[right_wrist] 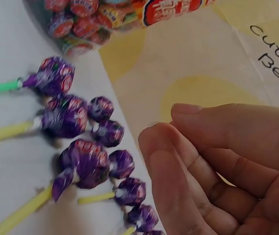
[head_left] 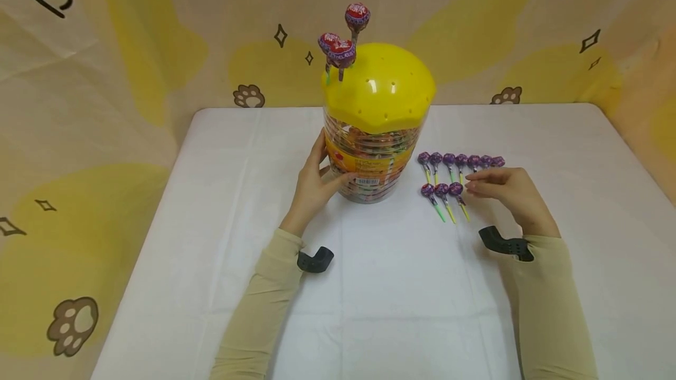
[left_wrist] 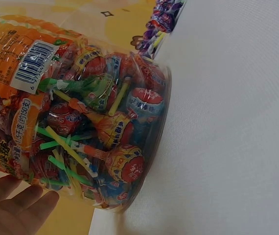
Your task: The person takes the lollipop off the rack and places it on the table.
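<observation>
A clear candy jar (head_left: pixel 368 160) with an orange label and a bulging yellow lid (head_left: pixel 382 88) stands on the table, packed with wrapped lollipops. My left hand (head_left: pixel 311 187) holds its left side, thumb across the front and fingers round the side and back. Three purple-wrapped lollipops (head_left: pixel 357 16) stick up from holes at the lid's left edge. Right of the jar, purple lollipops lie in two rows: three in the front row (head_left: pixel 441 190) and several in the back row (head_left: pixel 461 160). My right hand (head_left: pixel 502 189) hovers just right of the front row, thumb and index tips close together, nothing visible between them.
The white-covered table (head_left: pixel 391 286) ends at a patterned yellow-and-beige cloth backdrop (head_left: pixel 475 28) behind the jar. Small holes dot the rest of the lid. Each wrist wears a black mount (head_left: pixel 315 260) over a beige sleeve (head_left: pixel 549 304).
</observation>
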`<state>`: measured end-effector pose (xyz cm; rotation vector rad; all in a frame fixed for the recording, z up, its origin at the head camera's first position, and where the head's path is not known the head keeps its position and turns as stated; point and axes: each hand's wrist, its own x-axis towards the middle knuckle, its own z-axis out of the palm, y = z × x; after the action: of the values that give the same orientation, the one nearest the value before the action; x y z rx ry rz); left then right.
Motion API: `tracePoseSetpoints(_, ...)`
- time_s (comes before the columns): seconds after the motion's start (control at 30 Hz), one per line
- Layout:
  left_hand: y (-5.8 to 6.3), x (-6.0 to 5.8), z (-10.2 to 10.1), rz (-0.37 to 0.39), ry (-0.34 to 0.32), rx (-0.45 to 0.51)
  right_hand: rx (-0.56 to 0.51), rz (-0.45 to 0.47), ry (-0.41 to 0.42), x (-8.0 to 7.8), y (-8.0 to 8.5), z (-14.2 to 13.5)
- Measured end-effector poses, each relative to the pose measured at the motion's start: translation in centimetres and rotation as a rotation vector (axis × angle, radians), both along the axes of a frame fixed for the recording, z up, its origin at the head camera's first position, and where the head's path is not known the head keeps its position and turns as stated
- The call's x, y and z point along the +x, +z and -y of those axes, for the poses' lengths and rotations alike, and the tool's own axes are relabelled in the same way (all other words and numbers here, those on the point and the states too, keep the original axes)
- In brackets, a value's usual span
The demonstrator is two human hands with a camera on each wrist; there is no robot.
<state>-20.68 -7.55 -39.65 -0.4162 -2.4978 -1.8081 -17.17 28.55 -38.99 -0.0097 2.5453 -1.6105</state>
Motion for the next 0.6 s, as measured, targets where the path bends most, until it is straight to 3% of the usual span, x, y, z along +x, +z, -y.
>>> tracePoseSetpoints(0.2,0.0,0.0,0.1,-0.001,0.004,0.003,-0.067,-0.072,-0.037,0.2,1.2,1.1)
tracePoseSetpoints(0.43,-0.1,0.0,0.0,-0.001,0.001,0.005,-0.286,-0.177,-0.067,0.5,3.2,2.9)
tracePoseSetpoints(0.6,0.0,0.2,0.1,-0.007,0.004,0.007,-0.333,-0.227,-0.089,0.5,5.0,4.7)
